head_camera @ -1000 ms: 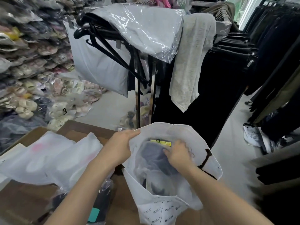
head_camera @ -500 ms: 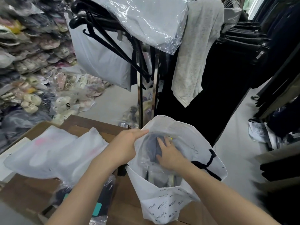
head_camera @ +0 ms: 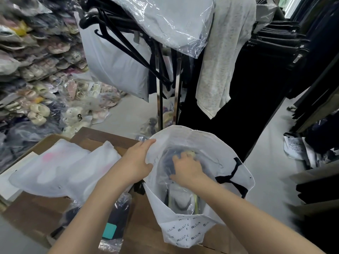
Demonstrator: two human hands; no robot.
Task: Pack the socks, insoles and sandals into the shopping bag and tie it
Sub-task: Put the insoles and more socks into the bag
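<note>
Head: bag (head_camera: 183, 233) contents (head_camera: 167, 165) indistinct under right hand (head_camera: 187, 168).

Cardboard box (head_camera: 142, 219) carries frosted pouches (head_camera: 60, 171), a dark packet (head_camera: 117, 216) and shopping bag (head_camera: 185, 230).

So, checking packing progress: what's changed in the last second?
The right hand slid leftward over the dark packet inside the shopping bag, now covering most of its yellow label. The left hand still grips the bag's rim; the white pouches lie unmoved.
</note>
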